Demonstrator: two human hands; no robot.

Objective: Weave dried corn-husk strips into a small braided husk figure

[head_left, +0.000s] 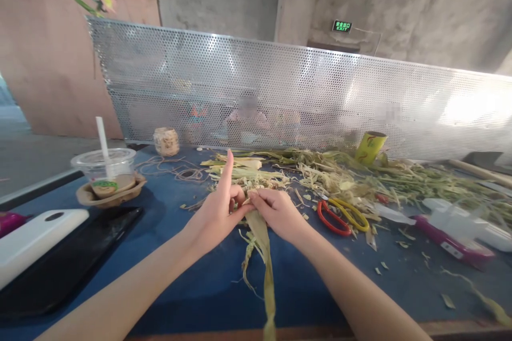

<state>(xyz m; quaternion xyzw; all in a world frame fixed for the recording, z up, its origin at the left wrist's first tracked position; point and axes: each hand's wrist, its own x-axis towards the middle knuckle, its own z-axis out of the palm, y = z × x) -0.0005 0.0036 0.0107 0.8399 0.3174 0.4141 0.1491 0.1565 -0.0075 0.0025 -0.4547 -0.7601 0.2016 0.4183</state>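
Over the middle of the blue table, my left hand point(219, 208) and my right hand point(276, 210) meet at the fingertips. Between them is the top end of a long, pale green strip of dried leaf, perhaps corn husk point(268, 277). The strip hangs down past the table's front edge, with a thinner frayed piece point(248, 256) beside it. My left index finger points straight up while the thumb and other fingers are closed at the strip. My right thumb and fingers pinch it from the other side; the exact pinch point is partly hidden.
Behind my hands lie heaped dried leaves point(320, 170). Red-and-yellow-handled scissors point(334, 217) and a purple-and-white tool point(456, 240) lie right. Left are a lidded cup with straw point(104, 170), a black tablet point(72, 261), a white device point(44, 240) and twine point(184, 170). A perforated metal screen point(280, 96) stands behind.
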